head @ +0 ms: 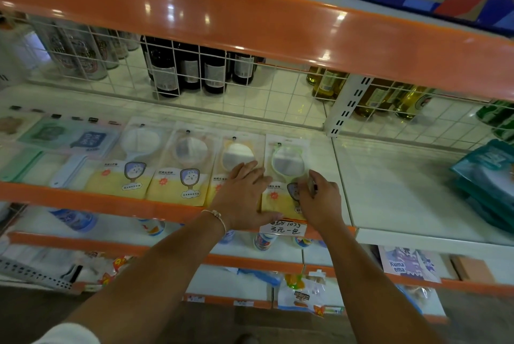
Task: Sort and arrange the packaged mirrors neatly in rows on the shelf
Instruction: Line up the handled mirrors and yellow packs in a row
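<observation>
Both hands work at centre frame: our left hand presses flat on the yellow-framed mirror pack, steadying it, while our right hand pinches the green-framed mirror pack, squaring it into the shelf row.

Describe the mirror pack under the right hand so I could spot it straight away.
Look at the white shelf with the orange front rail, where four hand-mirror packs lie side by side. The green-framed mirror pack is the rightmost of the row, with bare shelf to its right. The right hand grips its right edge, and it is the only one with a green frame; the orange-framed mirror pack is beside it.
</observation>
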